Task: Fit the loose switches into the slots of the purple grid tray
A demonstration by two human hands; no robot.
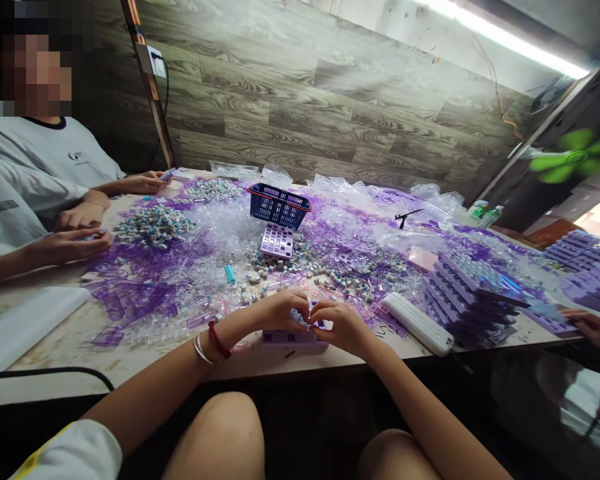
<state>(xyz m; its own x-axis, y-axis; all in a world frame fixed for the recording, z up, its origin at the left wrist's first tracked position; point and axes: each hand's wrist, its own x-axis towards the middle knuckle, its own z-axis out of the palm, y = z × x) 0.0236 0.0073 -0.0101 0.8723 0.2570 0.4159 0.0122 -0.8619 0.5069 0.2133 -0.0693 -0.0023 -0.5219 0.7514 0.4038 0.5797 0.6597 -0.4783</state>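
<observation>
My left hand point(283, 311) is closed around some small clear-and-bluish plastic pieces point(299, 319), which show between its thumb and fingers. Beside it, my right hand point(341, 325) has its thumb and fingers curled together in a pinch, its fingertips meeting the left hand's; what they grip is too small to make out. Both hands are just above a light purple tray with square openings point(295, 341) at the table's near edge. A second purple tray point(277, 241) leans against a dark blue basket point(280, 207) farther back.
Heaps of purple plastic parts point(115, 293) and small white-and-blue pieces point(155, 225) cover the table. A long white case point(419, 323) and stacked purple trays point(455, 300) stand to the right. Co-workers' hands point(80, 247) are at the left, with another hand point(590, 327) at far right.
</observation>
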